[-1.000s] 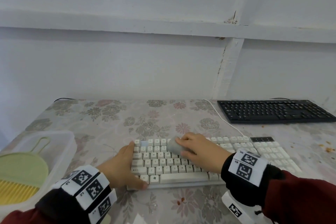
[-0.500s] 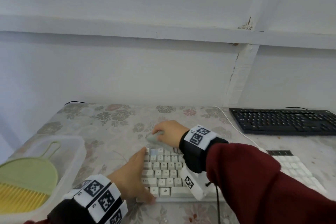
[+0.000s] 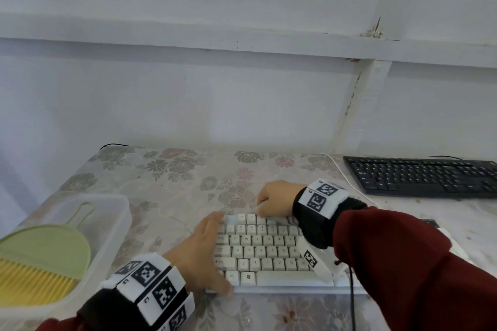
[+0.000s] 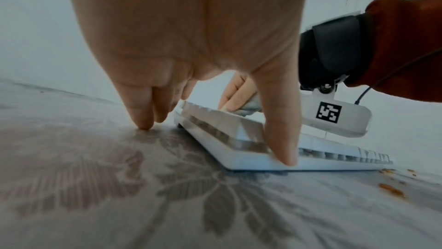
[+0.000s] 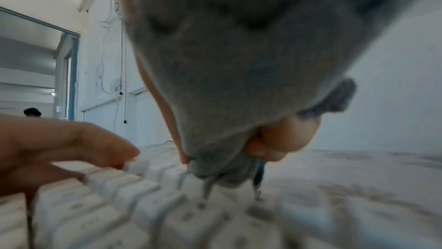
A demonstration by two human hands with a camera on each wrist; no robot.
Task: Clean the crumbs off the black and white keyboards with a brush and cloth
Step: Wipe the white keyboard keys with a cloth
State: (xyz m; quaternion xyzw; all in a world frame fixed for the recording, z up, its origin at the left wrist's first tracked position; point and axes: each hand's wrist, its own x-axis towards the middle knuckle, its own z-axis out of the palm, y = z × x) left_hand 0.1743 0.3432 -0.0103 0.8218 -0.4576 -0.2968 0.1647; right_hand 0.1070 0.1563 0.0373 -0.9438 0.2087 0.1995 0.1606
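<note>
lower left, a green brush lies in a clear tub. at centre the left hand, fingers straight, braces the white keyboard; the right hand clutches a grey cloth on its top row. the black keyboard sits at right.

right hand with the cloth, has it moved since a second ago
Yes. The right hand with the grey cloth went from mid-keys to the far-left top row of the white keyboard, near the left hand.

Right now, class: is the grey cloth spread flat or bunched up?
Bunched up. The right hand grips the grey cloth in a wad, pressing it onto the white keyboard's top row.
</note>
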